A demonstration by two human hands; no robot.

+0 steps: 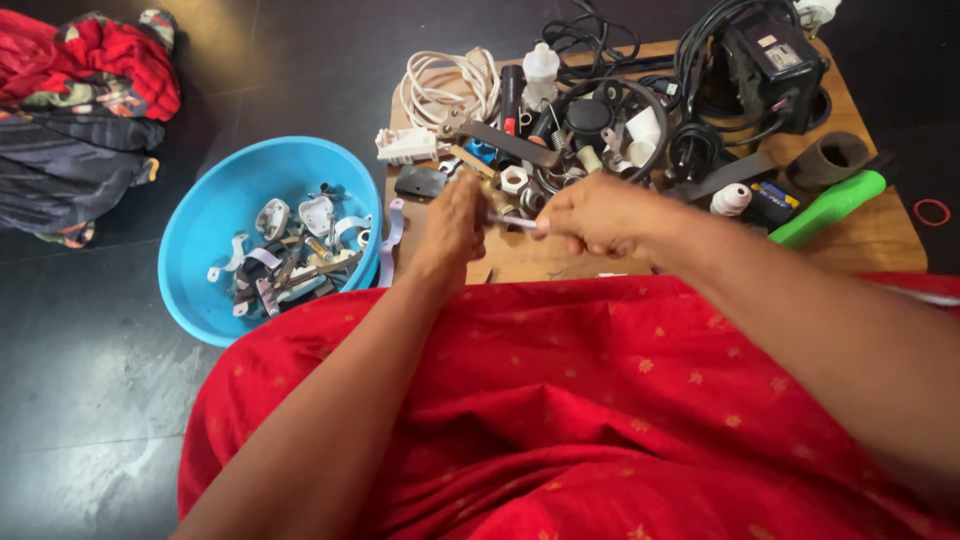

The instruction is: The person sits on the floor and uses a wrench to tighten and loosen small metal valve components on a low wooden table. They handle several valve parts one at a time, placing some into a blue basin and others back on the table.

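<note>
My left hand (452,226) is closed around a small brass-coloured fitting (498,203) just above the near edge of a wooden board (870,240). My right hand (598,214) grips a thin tool whose light shaft (512,222) points left into that fitting. Both hands meet over the board's front middle, above my red dotted garment (560,400). What lies inside the left fist is mostly hidden.
A blue plastic basin (215,210) with several plug parts and metal clips sits on the dark floor at the left. The board holds a white coiled cord (445,85), black cables, a black boxy device (775,65), a green handle (828,208) and a white nut (513,179). Folded clothes (80,110) lie at the far left.
</note>
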